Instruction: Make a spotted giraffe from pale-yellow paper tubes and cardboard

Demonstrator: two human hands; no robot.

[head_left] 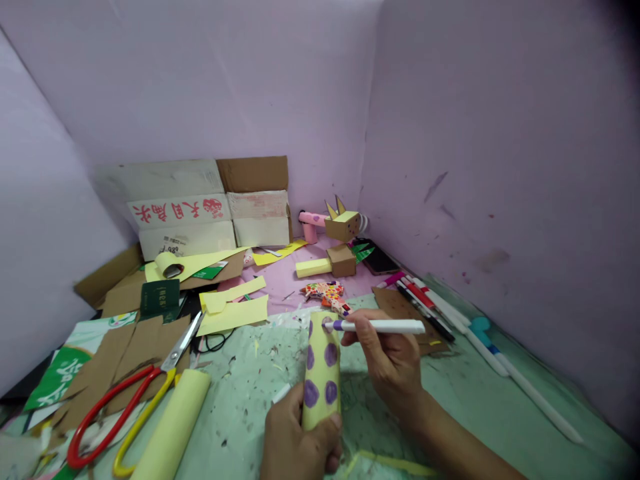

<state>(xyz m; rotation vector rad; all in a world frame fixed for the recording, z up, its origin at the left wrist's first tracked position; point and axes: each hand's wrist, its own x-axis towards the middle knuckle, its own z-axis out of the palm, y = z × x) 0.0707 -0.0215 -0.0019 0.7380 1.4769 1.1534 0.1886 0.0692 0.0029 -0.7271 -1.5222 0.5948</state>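
Note:
My left hand point(295, 443) is closed round the lower end of a yellow paper tube point(323, 370) that carries several purple dots. My right hand point(387, 363) grips a white marker point(385, 327) with a purple tip, and the tip touches the tube's upper end beside a dot. The tube lies lengthwise over a green, paint-flecked mat point(240, 380).
Red-and-yellow scissors point(130, 407) and a plain yellow tube point(173, 427) lie at the left. Several markers point(430, 303) sit at the right by the wall. Behind are yellow paper sheets point(235, 313), cardboard boxes point(200, 213), small cardboard figures point(343, 227), a phone point(377, 260) and tape point(167, 263).

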